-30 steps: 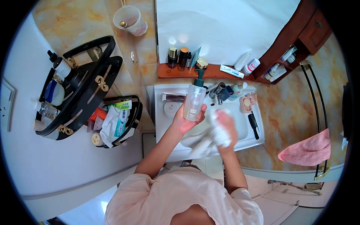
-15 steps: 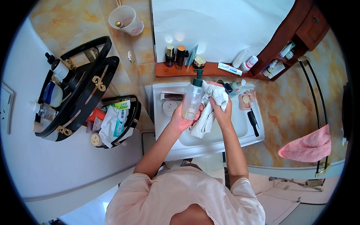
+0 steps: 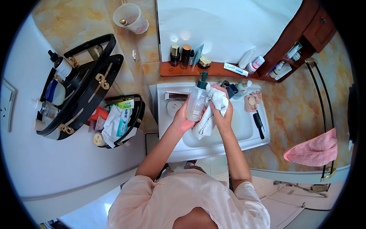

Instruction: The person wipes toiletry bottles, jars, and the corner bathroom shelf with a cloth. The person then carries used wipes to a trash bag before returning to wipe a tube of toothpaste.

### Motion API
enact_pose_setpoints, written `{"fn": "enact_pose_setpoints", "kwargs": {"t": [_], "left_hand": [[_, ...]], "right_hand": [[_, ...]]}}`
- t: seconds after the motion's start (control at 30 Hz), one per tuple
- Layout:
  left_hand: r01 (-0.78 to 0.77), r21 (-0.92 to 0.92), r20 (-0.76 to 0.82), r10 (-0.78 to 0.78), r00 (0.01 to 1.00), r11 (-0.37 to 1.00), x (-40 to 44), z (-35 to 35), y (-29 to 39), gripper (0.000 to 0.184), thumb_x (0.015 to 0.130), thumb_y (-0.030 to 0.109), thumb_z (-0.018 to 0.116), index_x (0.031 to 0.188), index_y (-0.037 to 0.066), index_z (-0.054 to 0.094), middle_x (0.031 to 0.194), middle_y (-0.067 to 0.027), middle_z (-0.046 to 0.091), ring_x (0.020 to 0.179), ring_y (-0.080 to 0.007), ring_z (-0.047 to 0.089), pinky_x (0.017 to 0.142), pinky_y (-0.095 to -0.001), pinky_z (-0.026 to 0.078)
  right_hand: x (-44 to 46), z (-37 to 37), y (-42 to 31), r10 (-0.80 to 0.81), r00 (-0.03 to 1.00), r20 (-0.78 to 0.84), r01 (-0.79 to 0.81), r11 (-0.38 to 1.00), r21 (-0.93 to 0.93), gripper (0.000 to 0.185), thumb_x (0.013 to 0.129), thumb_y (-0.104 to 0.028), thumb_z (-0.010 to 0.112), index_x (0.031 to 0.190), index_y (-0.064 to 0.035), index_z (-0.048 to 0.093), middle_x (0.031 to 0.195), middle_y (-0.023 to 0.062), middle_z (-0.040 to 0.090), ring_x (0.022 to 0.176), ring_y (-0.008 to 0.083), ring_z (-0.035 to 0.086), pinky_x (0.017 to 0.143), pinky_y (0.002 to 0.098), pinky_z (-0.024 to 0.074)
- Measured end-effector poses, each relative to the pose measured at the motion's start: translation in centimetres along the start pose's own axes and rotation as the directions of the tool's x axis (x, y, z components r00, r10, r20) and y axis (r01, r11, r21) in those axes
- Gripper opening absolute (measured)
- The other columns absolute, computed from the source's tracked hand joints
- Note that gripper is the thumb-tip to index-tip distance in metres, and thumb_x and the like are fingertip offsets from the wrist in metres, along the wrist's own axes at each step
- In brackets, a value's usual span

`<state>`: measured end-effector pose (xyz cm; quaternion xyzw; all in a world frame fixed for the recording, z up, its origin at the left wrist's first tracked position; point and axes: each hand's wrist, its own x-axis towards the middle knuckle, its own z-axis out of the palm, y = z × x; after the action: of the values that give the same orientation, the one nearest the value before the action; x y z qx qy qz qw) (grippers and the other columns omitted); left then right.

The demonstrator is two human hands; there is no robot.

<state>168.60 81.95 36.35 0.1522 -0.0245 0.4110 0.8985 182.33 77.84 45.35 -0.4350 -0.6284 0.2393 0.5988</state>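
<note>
My left hand (image 3: pixel 183 119) is closed around a clear pump bottle (image 3: pixel 196 103) with a dark green pump head, held nearly upright above the sink. In my right hand (image 3: pixel 224 118) is a bunched white cloth (image 3: pixel 206 123), pressed against the bottle's right side. Part of the cloth hangs down below the fingers. Beneath both hands lies the white washbasin (image 3: pixel 244 142). On its rim are a round white jar (image 3: pixel 174 108) at the left, a pink soap holder (image 3: pixel 250 103) and a black comb-like item (image 3: pixel 259 124) at the right.
A wooden shelf (image 3: pixel 167 70) with several bottles and tubes runs under the mirror (image 3: pixel 228 30). Black corner racks (image 3: pixel 110 68) full of toiletries jut out at the left. At the right, a pink towel (image 3: pixel 314 149) hangs from a black rail (image 3: pixel 319 91). A cup (image 3: pixel 131 19) hangs upper left.
The view has shifted slightly. My right hand and the cloth have moved a little left and lower against the bottle, while my left hand keeps its hold.
</note>
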Motion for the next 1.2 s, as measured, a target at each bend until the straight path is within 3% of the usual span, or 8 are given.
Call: {"fn": "enact_pose_setpoints", "kwargs": {"t": [0.27, 0.47, 0.57, 0.67, 0.77, 0.9, 1.07, 1.2], "left_hand": [[-0.033, 0.018, -0.381, 0.038, 0.924, 0.999, 0.1, 1.9, -0.4, 0.042, 0.098, 0.041, 0.040, 0.122, 0.009, 0.052, 0.108, -0.0079, 0.061, 0.094, -0.0206, 0.060, 0.080, -0.0333, 0.049], [-0.083, 0.077, -0.288, 0.102, 0.952, 0.994, -1.3, 2.6, 0.4, 0.044, 0.098, 0.035, 0.043, 0.131, 0.006, 0.046, 0.123, -0.0060, 0.055, 0.113, -0.0178, 0.053, 0.097, -0.0326, 0.042], [-0.191, 0.637, -0.134, 0.351, 0.927, 0.747, -1.9, 2.6, 0.2, 0.045, 0.097, 0.029, 0.048, 0.134, 0.003, 0.042, 0.125, -0.0058, 0.053, 0.114, -0.0148, 0.050, 0.098, -0.0305, 0.039], [-0.274, 0.795, 0.010, 0.439, 0.898, 0.541, -1.8, 2.9, 0.9, 0.048, 0.092, 0.016, 0.057, 0.135, 0.001, 0.040, 0.124, -0.0068, 0.052, 0.113, -0.0136, 0.049, 0.098, -0.0291, 0.037], [-0.312, 0.899, 0.109, 0.534, 0.838, 0.306, -1.9, 2.5, 1.7, 0.054, 0.086, 0.011, 0.064, 0.133, 0.001, 0.041, 0.123, -0.0080, 0.053, 0.111, -0.0147, 0.051, 0.096, -0.0296, 0.039], [-0.307, 0.951, 0.236, 0.585, 0.776, 0.024, -2.5, 3.7, 1.9, 0.062, 0.078, 0.008, 0.070, 0.132, 0.001, 0.042, 0.120, -0.0105, 0.054, 0.109, -0.0177, 0.053, 0.094, -0.0309, 0.040], [-0.191, 0.897, 0.402, 0.554, 0.729, -0.399, -3.0, 6.9, 2.1, 0.080, 0.070, 0.002, 0.069, 0.141, 0.006, 0.035, 0.112, -0.0170, 0.054, 0.101, -0.0341, 0.054, 0.087, -0.0341, 0.044], [-0.182, 0.909, 0.376, 0.546, 0.749, -0.376, -2.8, 7.6, 3.2, 0.076, 0.071, 0.002, 0.069, 0.140, 0.008, 0.038, 0.105, -0.0152, 0.054, 0.093, -0.0341, 0.054, 0.080, -0.0385, 0.045]], "right_hand": [[-0.1, 0.6, -1.3, -0.125, 0.992, 0.035, 0.129, 0.978, -0.165, 0.040, 0.073, 0.002, 0.060, 0.112, 0.0009, 0.057, 0.117, 0.0161, 0.053, 0.108, 0.0298, 0.054, 0.094, 0.0344, 0.0404], [-0.2, 1.0, -1.3, -0.081, 0.996, 0.041, 0.089, 0.964, -0.252, 0.046, 0.074, 0.002, 0.060, 0.119, 0.0005, 0.052, 0.117, 0.0174, 0.053, 0.109, 0.0314, 0.054, 0.095, 0.0347, 0.0402], [-1.1, 1.7, -0.4, 0.074, 0.997, -0.018, -0.075, 0.990, -0.117, 0.049, 0.077, 0.001, 0.059, 0.124, 0.0007, 0.049, 0.120, 0.0165, 0.052, 0.112, 0.0274, 0.052, 0.097, 0.0326, 0.0383], [-2.5, 2.5, -1.3, 0.130, 0.990, -0.056, -0.131, 0.991, -0.005, 0.047, 0.081, 0.002, 0.054, 0.127, 0.0022, 0.047, 0.128, 0.0148, 0.050, 0.119, 0.0213, 0.048, 0.101, 0.0305, 0.0337], [-2.9, 2.6, -1.9, -0.162, 0.986, 0.026, 0.164, 0.968, -0.190, 0.051, 0.078, 0.003, 0.053, 0.129, 0.0013, 0.046, 0.131, 0.0184, 0.048, 0.120, 0.0276, 0.048, 0.102, 0.0362, 0.0345], [-2.0, 2.5, -2.3, -0.063, 0.986, -0.156, 0.064, 0.998, 0.002, 0.051, 0.076, 0.004, 0.050, 0.126, 0.0024, 0.048, 0.131, 0.0202, 0.047, 0.122, 0.0308, 0.046, 0.104, 0.0378, 0.0318], [-1.8, 3.6, -2.8, -0.223, 0.974, -0.032, 0.208, 0.947, -0.245, 0.051, 0.069, 0.002, 0.057, 0.119, -0.0005, 0.054, 0.127, 0.0207, 0.050, 0.122, 0.0375, 0.045, 0.103, 0.0433, 0.0329], [-3.8, 4.9, -3.0, -0.396, 0.908, 0.134, 0.418, 0.839, -0.348, 0.040, 0.069, -0.003, 0.064, 0.109, -0.0023, 0.062, 0.122, 0.0168, 0.055, 0.118, 0.0390, 0.048, 0.100, 0.0467, 0.0371]]}}
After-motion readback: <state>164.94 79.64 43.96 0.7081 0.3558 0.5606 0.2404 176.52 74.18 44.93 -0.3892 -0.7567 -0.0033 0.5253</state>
